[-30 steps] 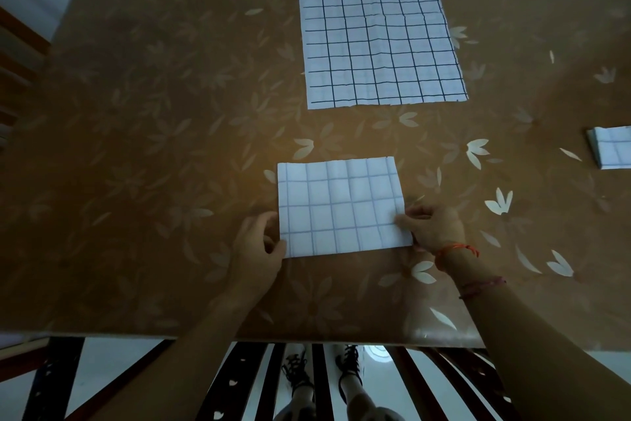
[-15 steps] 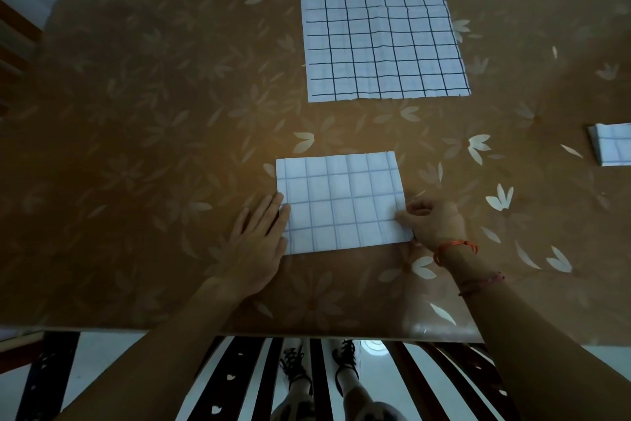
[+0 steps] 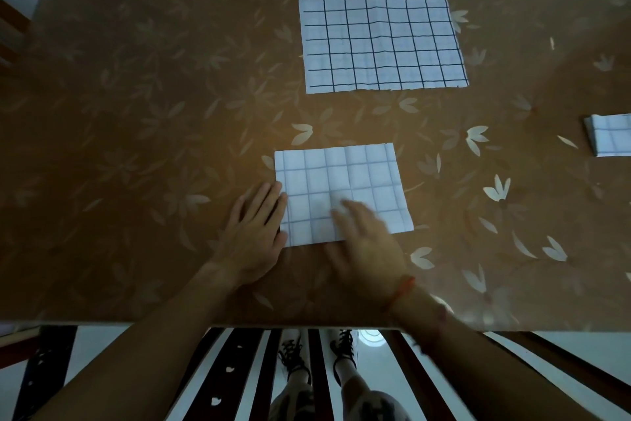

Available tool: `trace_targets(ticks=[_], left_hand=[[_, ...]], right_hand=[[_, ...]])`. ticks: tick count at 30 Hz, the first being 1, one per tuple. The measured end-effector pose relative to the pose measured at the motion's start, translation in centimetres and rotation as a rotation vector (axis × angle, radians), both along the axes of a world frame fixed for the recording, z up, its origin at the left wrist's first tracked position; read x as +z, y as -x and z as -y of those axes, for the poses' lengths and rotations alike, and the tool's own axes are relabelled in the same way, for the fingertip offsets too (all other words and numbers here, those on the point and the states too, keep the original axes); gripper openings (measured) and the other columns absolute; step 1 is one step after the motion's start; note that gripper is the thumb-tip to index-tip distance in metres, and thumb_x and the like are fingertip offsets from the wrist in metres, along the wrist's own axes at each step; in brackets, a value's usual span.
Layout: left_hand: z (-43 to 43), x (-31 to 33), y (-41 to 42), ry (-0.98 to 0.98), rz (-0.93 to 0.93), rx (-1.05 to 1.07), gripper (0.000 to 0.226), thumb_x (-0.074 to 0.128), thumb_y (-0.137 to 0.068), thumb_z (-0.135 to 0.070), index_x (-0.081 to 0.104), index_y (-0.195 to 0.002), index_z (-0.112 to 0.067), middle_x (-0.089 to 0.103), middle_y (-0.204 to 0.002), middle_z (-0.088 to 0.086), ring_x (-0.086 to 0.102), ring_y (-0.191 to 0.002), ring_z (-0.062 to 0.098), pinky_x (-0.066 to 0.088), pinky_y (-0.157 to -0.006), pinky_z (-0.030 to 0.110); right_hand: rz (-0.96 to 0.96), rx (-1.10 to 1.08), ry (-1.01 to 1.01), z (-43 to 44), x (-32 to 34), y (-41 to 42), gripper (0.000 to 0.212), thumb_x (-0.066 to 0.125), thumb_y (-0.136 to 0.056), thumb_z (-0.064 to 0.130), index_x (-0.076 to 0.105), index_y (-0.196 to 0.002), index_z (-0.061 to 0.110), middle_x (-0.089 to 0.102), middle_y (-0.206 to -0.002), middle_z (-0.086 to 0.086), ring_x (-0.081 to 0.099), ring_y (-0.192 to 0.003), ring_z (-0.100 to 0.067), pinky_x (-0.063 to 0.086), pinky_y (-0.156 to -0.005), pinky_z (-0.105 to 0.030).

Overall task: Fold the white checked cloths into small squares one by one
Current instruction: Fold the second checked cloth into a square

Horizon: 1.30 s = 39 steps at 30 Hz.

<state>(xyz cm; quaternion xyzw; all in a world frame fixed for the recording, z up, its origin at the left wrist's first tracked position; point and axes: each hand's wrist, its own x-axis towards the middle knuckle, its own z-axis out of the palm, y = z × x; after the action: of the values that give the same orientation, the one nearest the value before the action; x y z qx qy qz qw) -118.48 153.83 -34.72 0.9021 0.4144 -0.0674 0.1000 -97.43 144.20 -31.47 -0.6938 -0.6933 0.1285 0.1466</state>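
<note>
- the half-folded cloth [image 3: 341, 181] lies by the middle of the counter's [image 3: 136, 113] near edge.
- left hand [image 3: 252, 239] lies flat, fingers [image 3: 269, 202] straight, touching the cloth's left edge and gripping nothing.
- right hand [image 3: 367, 250], blurred, is spread open on the cloth's near part, likely flattening the crease.
- the next move calls for another fold with edges matched.
- an unfolded cloth [image 3: 379, 18] lies at the far edge, a folded square [image 3: 611, 139] at the right edge.

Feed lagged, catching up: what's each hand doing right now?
Left hand: open, flat on the table, fingertips touching the folded cloth at its left edge.
Right hand: open, laid over the cloth's near edge, blurred, gripping nothing.
</note>
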Motion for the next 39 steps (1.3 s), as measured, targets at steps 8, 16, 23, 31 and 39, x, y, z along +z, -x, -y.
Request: trace_targets(ticks=[8,16,23,31,39], left_hand=[[-0.1,-0.4,0.2,0.005,-0.046,-0.029,0.064,0.022,-0.097,-0.042,0.024,-0.151,-0.007,0.016,-0.160,0.009,0.009,-0.148,0.022,0.016,-0.116,0.052],[0.0,-0.4,0.0,0.039,-0.063,-0.002,0.065,0.014,-0.096,-0.045,0.006,-0.154,-0.014,-0.004,-0.161,0.001,-0.010,-0.148,0.015,0.002,-0.119,0.050],[0.1,-0.1,-0.1,0.042,-0.080,0.002,0.068,0.009,-0.095,-0.047,0.005,-0.154,-0.015,-0.006,-0.161,0.001,-0.012,-0.147,0.015,0.000,-0.119,0.050],[0.0,0.2,-0.3,0.052,-0.077,0.016,0.066,0.017,-0.096,-0.046,0.005,-0.154,-0.016,-0.006,-0.161,-0.001,-0.014,-0.146,0.012,-0.001,-0.117,0.051],[-0.1,0.9,-1.2,0.065,-0.049,0.075,0.068,0.026,-0.090,-0.045,0.020,-0.152,-0.018,0.010,-0.162,-0.001,0.002,-0.148,0.016,0.004,-0.117,0.050]], right_hand=[[0.184,0.251,0.211,2.2,-2.7,4.8,0.077,0.034,-0.094,0.053,0.030,-0.146,-0.003,0.023,-0.156,-0.021,0.017,-0.146,-0.032,0.029,-0.115,-0.048],[0.274,0.146,0.305,4.5,-2.5,-0.1,0.079,0.032,-0.095,0.057,0.027,-0.147,-0.002,0.017,-0.157,-0.020,0.016,-0.146,-0.032,0.027,-0.116,-0.048],[0.339,-0.030,0.350,6.5,-2.3,-5.4,0.080,0.028,-0.094,0.057,0.029,-0.147,-0.002,0.020,-0.157,-0.019,0.017,-0.146,-0.030,0.017,-0.119,-0.045],[0.307,-0.108,0.381,6.7,-2.0,-6.0,0.081,0.023,-0.094,0.059,0.026,-0.148,-0.001,0.018,-0.158,-0.017,0.013,-0.147,-0.028,0.014,-0.118,-0.044],[0.043,-0.222,0.347,3.8,0.8,-6.7,0.061,0.035,-0.092,0.051,0.047,-0.136,0.011,0.043,-0.141,-0.010,0.043,-0.122,-0.031,0.041,-0.099,-0.043]])
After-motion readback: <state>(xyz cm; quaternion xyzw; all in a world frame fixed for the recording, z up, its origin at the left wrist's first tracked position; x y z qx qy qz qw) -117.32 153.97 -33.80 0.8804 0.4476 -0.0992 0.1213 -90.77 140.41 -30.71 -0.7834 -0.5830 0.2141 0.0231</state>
